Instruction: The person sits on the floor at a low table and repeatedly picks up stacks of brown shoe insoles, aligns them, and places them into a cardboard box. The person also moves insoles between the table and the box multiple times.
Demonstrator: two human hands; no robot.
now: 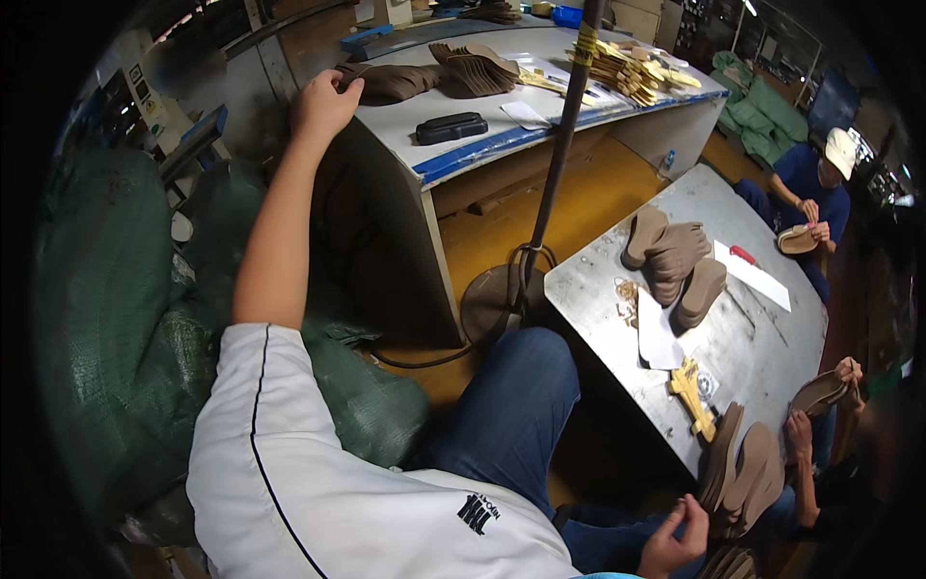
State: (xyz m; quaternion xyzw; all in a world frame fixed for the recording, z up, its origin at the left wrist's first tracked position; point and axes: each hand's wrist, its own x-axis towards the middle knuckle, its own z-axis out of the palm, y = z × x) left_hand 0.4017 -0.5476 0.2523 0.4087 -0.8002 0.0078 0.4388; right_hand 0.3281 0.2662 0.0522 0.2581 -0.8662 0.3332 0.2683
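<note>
My left arm stretches out to the far left table, where my left hand point(326, 108) is at the near end of a row of brown shoe soles point(395, 84). Its thumb and fingers are apart and bent; whether they touch the soles is hard to make out. Low at the right, my right hand point(675, 542) is half curled, thumb and fingers apart, with nothing visible in it. Beside it, brown soles point(755, 473) stand at the corner of the grey metal table point(617, 289). A second fanned stack of soles point(475, 69) lies past my left hand.
A metal pole point(564, 145) on a round base rises between the tables. A black case point(451, 128) and yellow pieces point(632, 75) lie on the far table. More soles point(675, 256) lie on the metal table. Two co-workers handle soles at right. Green sacks point(106, 318) fill the left.
</note>
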